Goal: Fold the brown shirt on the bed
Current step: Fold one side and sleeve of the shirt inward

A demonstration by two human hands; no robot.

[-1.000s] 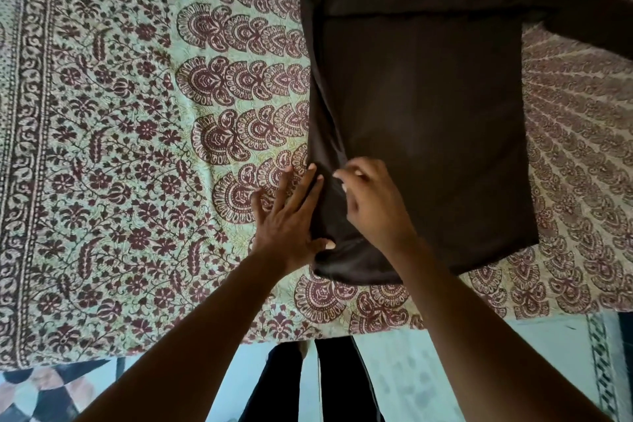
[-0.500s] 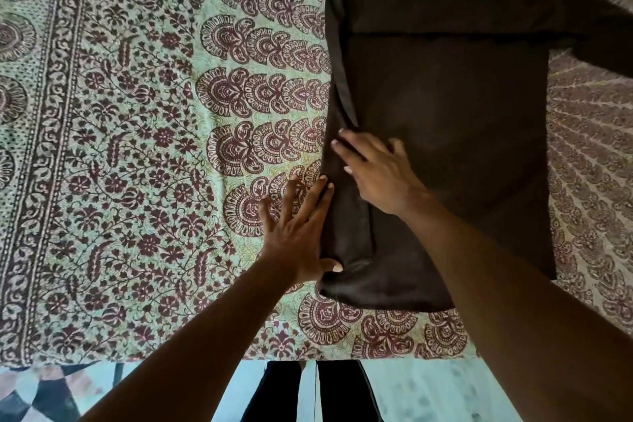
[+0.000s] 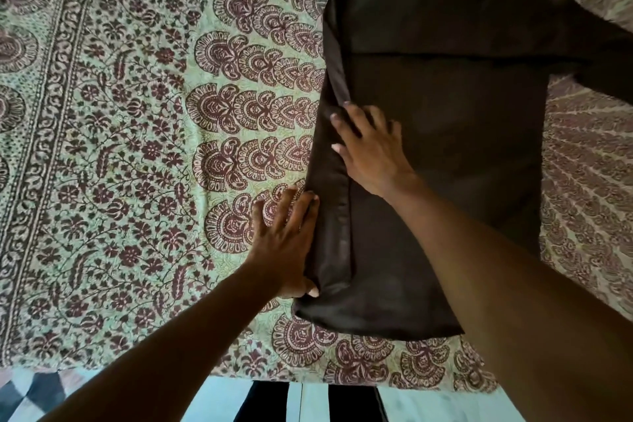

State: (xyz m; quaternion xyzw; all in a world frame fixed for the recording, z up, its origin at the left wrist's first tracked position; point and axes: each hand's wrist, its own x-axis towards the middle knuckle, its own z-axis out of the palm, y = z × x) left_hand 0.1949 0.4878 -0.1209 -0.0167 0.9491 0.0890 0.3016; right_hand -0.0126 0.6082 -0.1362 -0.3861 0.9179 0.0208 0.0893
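Observation:
The brown shirt lies flat on the bed, its left side folded inward along a long vertical crease. One sleeve stretches out at the upper right. My left hand lies flat with straight fingers against the shirt's lower left folded edge, thumb on the cloth near the bottom corner. My right hand rests palm down on the folded strip higher up, fingers spread and pointing up-left along the crease.
The bed is covered by a patterned maroon and pale green bedspread. Its near edge runs along the bottom of the view, with light floor and my dark-clothed legs below it.
My right hand has slid farther up the folded left edge, pressing it flat. My left hand has stayed at the lower left edge. The view has shifted a little.

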